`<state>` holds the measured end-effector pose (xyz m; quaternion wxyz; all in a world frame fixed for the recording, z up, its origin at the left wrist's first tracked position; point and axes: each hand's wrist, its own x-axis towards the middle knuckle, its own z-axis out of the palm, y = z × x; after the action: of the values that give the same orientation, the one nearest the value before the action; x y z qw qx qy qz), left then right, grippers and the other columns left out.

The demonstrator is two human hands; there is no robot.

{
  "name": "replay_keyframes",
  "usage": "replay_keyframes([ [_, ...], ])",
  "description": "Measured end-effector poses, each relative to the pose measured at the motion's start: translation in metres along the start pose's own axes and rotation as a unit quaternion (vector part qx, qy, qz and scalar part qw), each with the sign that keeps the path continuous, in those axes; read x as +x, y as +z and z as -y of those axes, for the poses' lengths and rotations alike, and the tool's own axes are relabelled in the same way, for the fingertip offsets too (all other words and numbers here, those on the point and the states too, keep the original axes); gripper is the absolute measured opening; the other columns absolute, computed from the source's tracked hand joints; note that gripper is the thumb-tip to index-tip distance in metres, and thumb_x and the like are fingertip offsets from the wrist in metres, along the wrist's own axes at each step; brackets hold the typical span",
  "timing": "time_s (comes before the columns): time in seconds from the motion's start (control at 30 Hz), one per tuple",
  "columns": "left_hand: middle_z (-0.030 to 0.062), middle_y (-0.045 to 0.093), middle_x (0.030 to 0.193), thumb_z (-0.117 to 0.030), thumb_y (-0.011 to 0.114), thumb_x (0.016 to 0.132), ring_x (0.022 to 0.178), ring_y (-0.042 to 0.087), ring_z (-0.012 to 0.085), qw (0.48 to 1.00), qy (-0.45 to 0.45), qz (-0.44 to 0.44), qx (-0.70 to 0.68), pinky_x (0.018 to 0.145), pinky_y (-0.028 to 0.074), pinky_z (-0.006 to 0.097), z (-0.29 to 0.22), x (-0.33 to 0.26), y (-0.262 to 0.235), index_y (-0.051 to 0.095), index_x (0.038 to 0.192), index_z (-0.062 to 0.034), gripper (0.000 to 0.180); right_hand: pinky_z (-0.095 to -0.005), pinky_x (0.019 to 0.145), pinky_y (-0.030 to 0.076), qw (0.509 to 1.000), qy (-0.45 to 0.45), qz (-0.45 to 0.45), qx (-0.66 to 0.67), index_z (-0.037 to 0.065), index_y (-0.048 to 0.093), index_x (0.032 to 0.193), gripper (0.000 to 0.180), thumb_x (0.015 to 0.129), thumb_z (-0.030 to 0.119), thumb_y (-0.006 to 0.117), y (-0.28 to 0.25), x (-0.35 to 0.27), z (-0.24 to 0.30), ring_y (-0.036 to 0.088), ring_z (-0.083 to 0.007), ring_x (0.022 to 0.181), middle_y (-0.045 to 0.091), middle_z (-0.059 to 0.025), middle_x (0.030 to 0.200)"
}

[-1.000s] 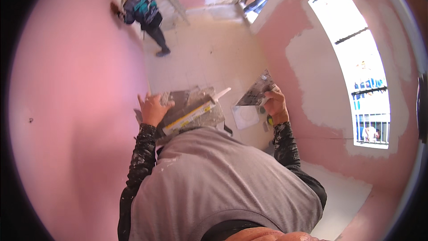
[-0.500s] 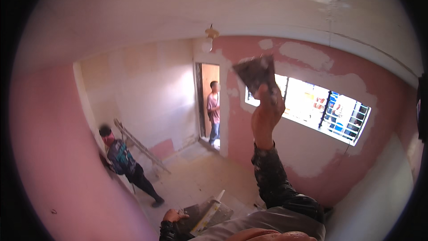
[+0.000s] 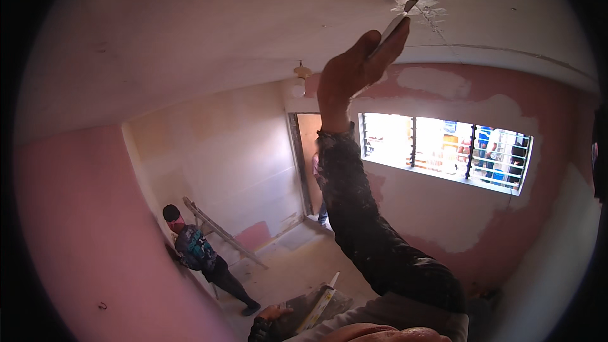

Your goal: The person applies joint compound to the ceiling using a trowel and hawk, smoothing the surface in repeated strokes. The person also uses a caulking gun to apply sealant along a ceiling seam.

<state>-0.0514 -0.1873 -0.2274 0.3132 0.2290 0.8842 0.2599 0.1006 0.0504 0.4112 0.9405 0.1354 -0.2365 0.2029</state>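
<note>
Holding 1 flat scraper [image 3: 392, 30] up high in the right grip [image 3: 361, 66], with thumb and fingers closed around it. Seen edge-on, thin and pale, with a dark tip right up by the white patch [image 3: 427, 9] on the ceiling [image 3: 221, 38]. Hard to tell if touching or just under. Dressed in a black sleeve [image 3: 380, 240] with pale specks on it.

Holding 1 gray board [image 3: 303, 307] low down in the left grip [image 3: 273, 312], with fingers bent over its left side. Over the board, 1 long white and yellow tube [image 3: 318, 309] with a thin tip. Hard to tell if lying on the board or just in front.

Off to the left, close to the pink wall [image 3: 82, 215], 1 co-worker [image 3: 199, 250] in a dark cap, near a leaning ladder [image 3: 221, 231]. In the doorway [image 3: 308, 145], half hidden by the raised arm, 1 more person [image 3: 323, 211]. Hanging from the ceiling, 1 bulb [image 3: 298, 88]. Over to the right, 1 bright window [image 3: 443, 152] with slats.
</note>
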Motion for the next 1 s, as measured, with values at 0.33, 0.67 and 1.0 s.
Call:
replay_keyframes([
  [0.33,0.0162,0.065,0.126,-0.018,0.038,0.101,0.112,0.063,0.0324,0.942,0.305,0.007,0.14,0.101,0.046,0.039,0.092,0.071,0.02,0.053,0.143,-0.0267,0.045,-0.0399,0.099,0.05,0.745,0.468,0.066,0.472,-0.002,0.053,0.127,0.028,0.101,0.007,0.046,-0.061,0.01,0.046,0.061,-0.025,0.114,0.061,-0.0137,0.124],
  [0.67,0.0138,0.057,0.14,-0.003,0.034,0.094,0.126,0.055,0.0262,0.983,0.168,0.074,-0.016,0.109,0.037,0.031,0.061,0.042,0.011,0.061,0.135,-0.0141,0.051,-0.0427,0.101,0.051,0.689,0.477,0.136,0.529,-0.008,0.054,0.125,0.03,0.1,0.005,0.043,-0.045,0.09,0.052,0.062,-0.0295,0.113,0.062,-0.0189,0.127],
  [1.0,0.0091,0.069,0.113,-0.028,0.062,0.094,0.099,0.063,0.019,0.952,0.073,0.085,-0.284,0.087,0.049,0.031,0.034,0.024,0.012,0.069,0.115,-0.0003,0.036,-0.0356,0.08,0.055,0.763,0.518,0.066,0.381,-0.002,0.058,0.113,0.022,0.098,0.013,0.05,-0.079,0.086,0.047,0.064,-0.0255,0.094,0.064,-0.0159,0.109],
])
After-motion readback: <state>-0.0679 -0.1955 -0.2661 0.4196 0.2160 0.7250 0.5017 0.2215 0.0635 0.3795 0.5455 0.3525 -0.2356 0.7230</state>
